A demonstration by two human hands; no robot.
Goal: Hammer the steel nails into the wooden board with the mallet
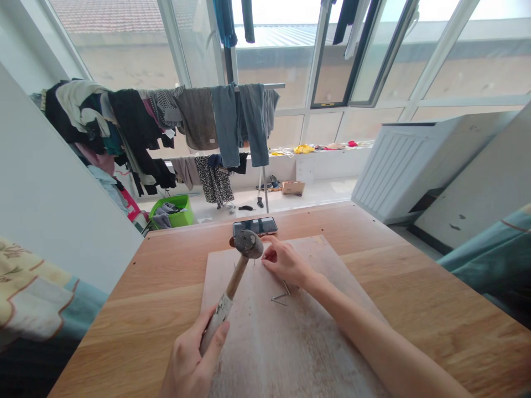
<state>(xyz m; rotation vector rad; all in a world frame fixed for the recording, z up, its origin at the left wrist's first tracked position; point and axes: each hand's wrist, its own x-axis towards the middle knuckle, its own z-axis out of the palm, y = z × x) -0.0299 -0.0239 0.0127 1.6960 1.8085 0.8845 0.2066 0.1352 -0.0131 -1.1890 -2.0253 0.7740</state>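
Observation:
My left hand [199, 348] is wrapped round the handle of a hammer [234, 279], whose handle is pale wood with a worn white grip. The grey hammer head [248, 244] is raised over the far part of a whitish wooden board [249, 342]. Close beside the head, my right hand [286, 262] has its fingers curled in a pinch low over the board; what they hold, if anything, I cannot make out. A thin nail [254, 262] seems to stand in the board just left of those fingertips. Several loose nails [279, 300] lie under my right wrist.
The board lies on a wood-grain table [136, 304]. A phone [254, 225] rests beyond the board's far edge. Past the table stand a drying rack with clothes [199, 119], a green basket [178, 215] and a white ribbed cabinet [394, 166]. Curtains [493, 260] hang at both sides.

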